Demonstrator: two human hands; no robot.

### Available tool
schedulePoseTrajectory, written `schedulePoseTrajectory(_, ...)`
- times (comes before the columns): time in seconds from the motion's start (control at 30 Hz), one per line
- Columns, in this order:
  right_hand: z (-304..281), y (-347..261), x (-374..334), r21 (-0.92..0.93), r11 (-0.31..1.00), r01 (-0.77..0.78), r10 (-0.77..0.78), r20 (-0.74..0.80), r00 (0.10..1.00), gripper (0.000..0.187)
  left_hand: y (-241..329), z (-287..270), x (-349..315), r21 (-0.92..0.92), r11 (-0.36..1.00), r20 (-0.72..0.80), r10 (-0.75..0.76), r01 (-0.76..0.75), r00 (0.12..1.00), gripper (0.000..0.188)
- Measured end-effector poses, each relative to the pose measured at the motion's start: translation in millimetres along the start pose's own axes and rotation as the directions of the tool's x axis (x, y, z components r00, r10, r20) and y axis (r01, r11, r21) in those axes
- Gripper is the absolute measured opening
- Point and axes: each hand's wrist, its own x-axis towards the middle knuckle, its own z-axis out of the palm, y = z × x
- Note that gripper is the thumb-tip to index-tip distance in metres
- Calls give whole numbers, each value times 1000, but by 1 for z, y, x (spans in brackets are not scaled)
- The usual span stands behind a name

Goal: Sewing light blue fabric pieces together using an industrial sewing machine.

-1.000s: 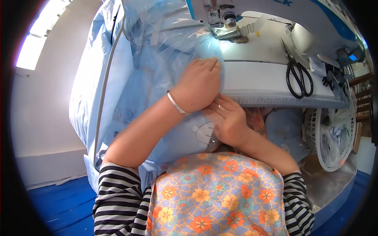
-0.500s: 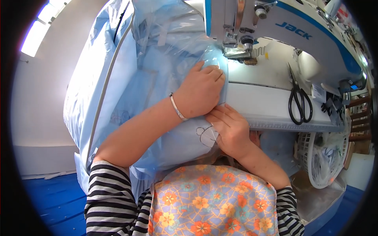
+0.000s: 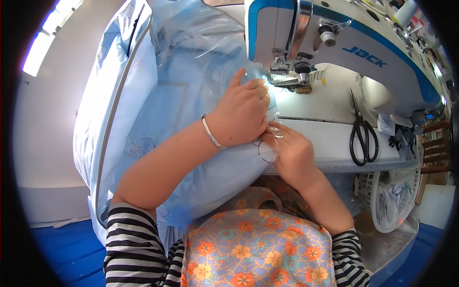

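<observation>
A large sheet of light blue fabric (image 3: 191, 179), covered in part by clear plastic film (image 3: 205, 40), lies gathered along the left side of the sewing machine (image 3: 330, 36). My left hand (image 3: 241, 112) rests on it with curled fingers gripping its right edge, just in front of the lit presser foot (image 3: 289, 82); the thumb points away from me. Close beside it, my right hand (image 3: 294, 150) pinches the same edge, where a bit of shiny film shows at the fingertips. A black line drawing on the fabric is partly covered by the right hand.
Black-handled scissors (image 3: 363, 136) lie on the machine bed to the right. A ruler strip (image 3: 354, 166) runs along the table's front edge. Below it hangs a white plastic basket (image 3: 377, 201) with film scraps. Grey piping (image 3: 114, 115) edges the fabric at left.
My right hand has shifted a little right, drawing the fabric edge with it, and its fingers look more closely pinched. The left hand stays on the fabric. The whole view has shifted slightly.
</observation>
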Motion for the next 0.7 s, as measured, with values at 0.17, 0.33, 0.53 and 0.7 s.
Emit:
schedulePoseTrajectory(0.17,-7,11,12,-90,996,9,-6,33,999,30,-10,5,6,-27,999,-79,39,-41,996,28)
schedulePoseTrajectory(0.33,-13,-4,0,-56,997,53,-50,58,997,30,-20,6,-4,15,992,-173,123,-122,977,41)
schedulePoseTrajectory(0.53,-1,-13,-16,-103,991,86,-86,9,996,31,-26,1,-14,79,970,39,229,-232,973,53)
schedulePoseTrajectory(0.7,-2,-8,-7,-125,987,105,-107,-15,994,29,-4,0,-24,1,997,6,81,-81,997,53)
